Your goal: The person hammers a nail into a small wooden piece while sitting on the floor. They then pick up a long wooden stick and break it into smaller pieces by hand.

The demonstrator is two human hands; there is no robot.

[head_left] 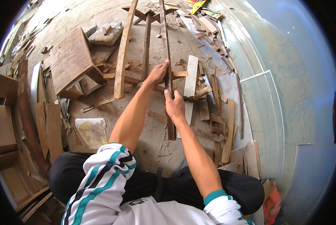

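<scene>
A wooden frame of long strips stretches away in front of me, with short crosspieces (127, 79) joining them partway and an X of wood (150, 15) at the far end. My left hand (158, 73) is closed around the right-hand strip (171, 128) near the crosspieces. Lower on the same strip, my right hand (175, 106) grips it, thumb on top. The left strip (123, 56) and the middle strip (146, 48) are untouched. Just right of my right hand is a pale, rounded wooden handle (203, 93); what it joins is partly hidden.
A box-like wooden stool (72, 62) lies at the left. Wood offcuts (209, 23) and a white strip (191, 80) lie on the right, beside glass sheets (265, 123). A pale torn sheet (92, 132) is near my left knee. Boards (54, 131) crowd the far left.
</scene>
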